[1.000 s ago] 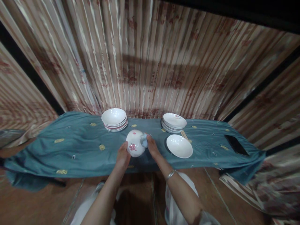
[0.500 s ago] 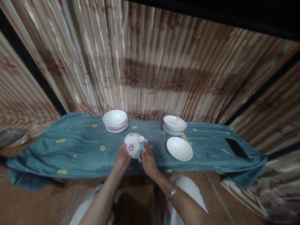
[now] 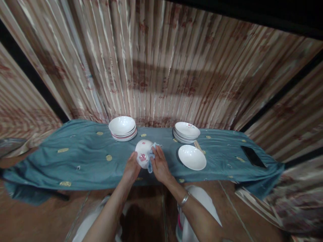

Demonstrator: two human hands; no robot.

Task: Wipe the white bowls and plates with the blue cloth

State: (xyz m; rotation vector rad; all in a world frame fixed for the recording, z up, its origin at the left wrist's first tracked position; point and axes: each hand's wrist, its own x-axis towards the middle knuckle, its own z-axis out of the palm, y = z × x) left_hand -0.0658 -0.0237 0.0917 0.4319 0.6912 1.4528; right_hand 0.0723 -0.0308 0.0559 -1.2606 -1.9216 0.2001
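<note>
My left hand grips a white bowl with a red mark, held tilted with its underside towards me above the teal cloth. Against the bowl's right side my right hand presses a pale blue cloth. A metal bangle sits on my right wrist. A single white plate lies just right of my hands.
A teal tablecloth with gold motifs covers a long low table. A stack of white bowls stands at the back left, a stack of plates at the back right, chopsticks beside it. A black phone lies far right. Striped curtains hang behind.
My right hand has slid with the blue cloth from the bowl's far side down to its near right side. The bowl has turned slightly in my left hand.
</note>
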